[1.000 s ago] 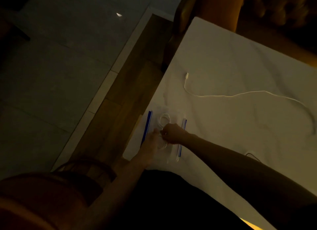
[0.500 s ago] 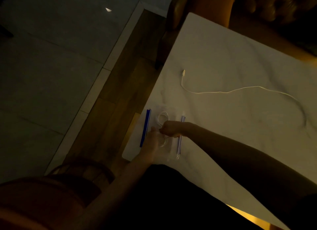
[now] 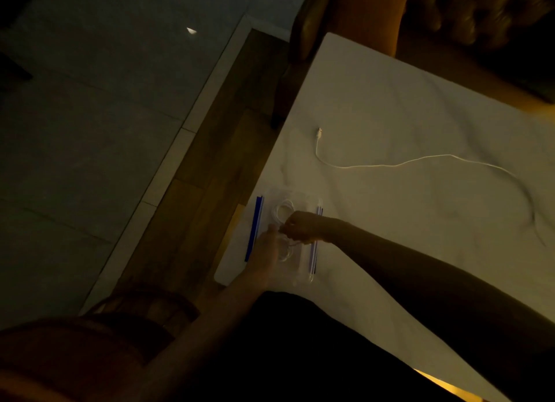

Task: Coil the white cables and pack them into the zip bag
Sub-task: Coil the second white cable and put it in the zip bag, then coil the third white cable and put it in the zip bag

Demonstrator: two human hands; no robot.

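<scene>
Head view, dim light. The zip bag [image 3: 301, 271] lay flat near the left near corner of the white table [image 3: 420, 101], a blue strip [image 3: 254, 227] along its left side and another [image 3: 313, 251] along its right; the coiled cable [image 3: 282, 211] sat between the two strips, though whether inside the clear plastic or on top of it could not be told. The right hand [image 3: 301, 226] reached in from the right with fingers curled, apparently pinching the near loops of the coil; the left hand [image 3: 265, 251] lay over the bag's near left part, touching the coil's lower loops, and whether it gripped plastic, cable or nothing could not be told. The loose cable [image 3: 390, 164] stretched uncoiled across the table well apart from the bag, its plug [image 3: 319, 132] toward the far left edge. The step in hand was judged to be seating the first coil in the bag; to do it well, the left hand should pin the plastic flat so the bag does not slide toward the table edge, while the right hand keeps the loops pinched together until they lie wholly between the strips; released early, the springy loops would probably fan out and catch the seal; the mouth is best left unsealed, since the loose cable was yet to be coiled.
</scene>
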